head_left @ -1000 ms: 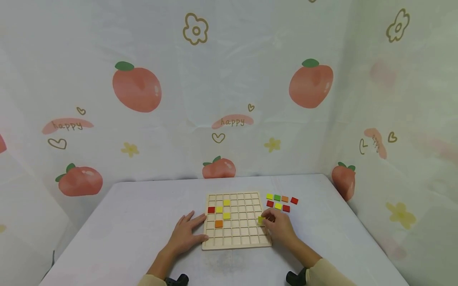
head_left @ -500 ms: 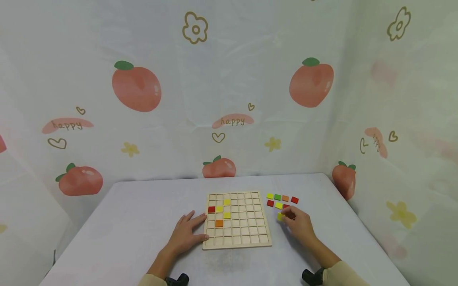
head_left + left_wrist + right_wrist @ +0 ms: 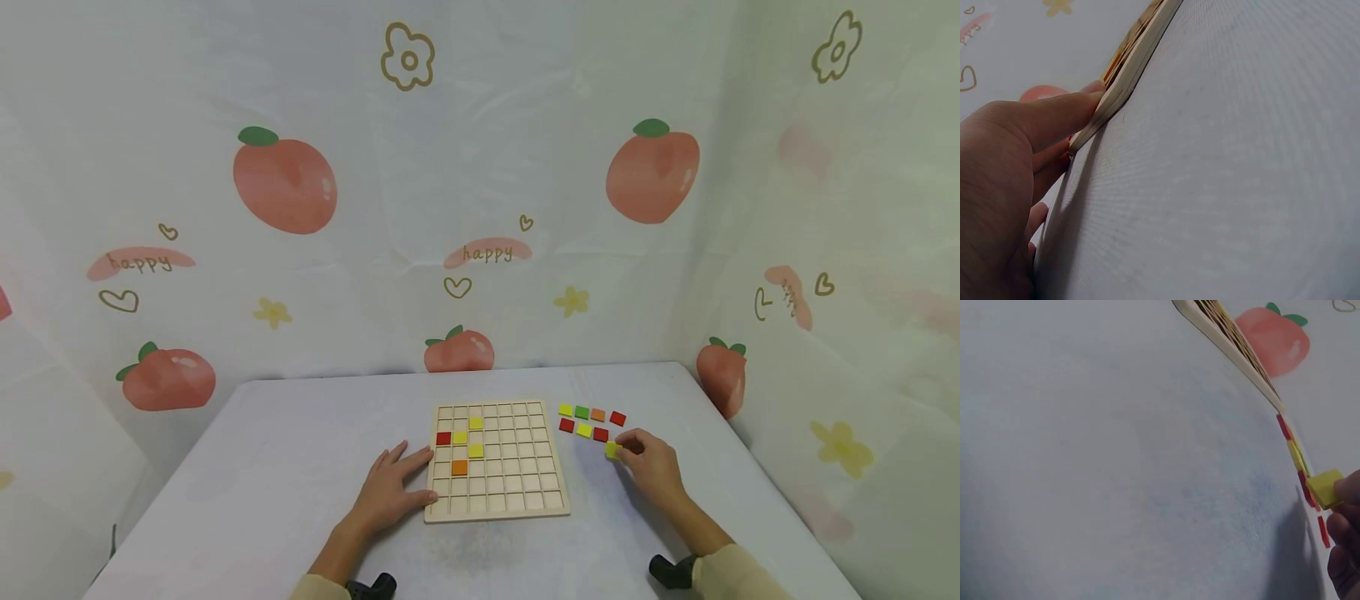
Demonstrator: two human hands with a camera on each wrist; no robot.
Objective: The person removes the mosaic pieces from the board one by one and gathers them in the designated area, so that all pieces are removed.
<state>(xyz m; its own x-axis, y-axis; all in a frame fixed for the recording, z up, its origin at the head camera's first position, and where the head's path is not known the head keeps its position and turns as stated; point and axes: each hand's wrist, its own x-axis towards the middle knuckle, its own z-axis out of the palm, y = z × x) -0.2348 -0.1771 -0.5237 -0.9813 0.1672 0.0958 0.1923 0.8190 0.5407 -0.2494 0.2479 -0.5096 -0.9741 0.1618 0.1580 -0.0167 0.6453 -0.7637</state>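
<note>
A square wooden grid board (image 3: pixel 516 483) lies on the table, with a red tile (image 3: pixel 444 438), an orange tile (image 3: pixel 460 468) and three yellow ones in its left cells. My left hand (image 3: pixel 392 490) rests at the board's left edge, thumb and fingers touching the rim, as the left wrist view also shows. Between thumb and fingertips my right hand (image 3: pixel 654 468) pinches a yellow tile (image 3: pixel 1325 489), off to the right of the board. Just behind that tile are loose tiles in two rows, among them a red tile (image 3: pixel 601 434) and a green tile (image 3: pixel 581 412).
The white table (image 3: pixel 315 433) reaches back to a hanging cloth (image 3: pixel 360 300) printed with fruit, flowers and hearts. More cloth hangs at the right side. Dark devices sit at both wrists, one of them the right wrist device (image 3: pixel 671 572).
My right hand has carried the yellow tile from the board's right edge rightward, to beside the loose tiles. My left hand has stayed at the board's left edge.
</note>
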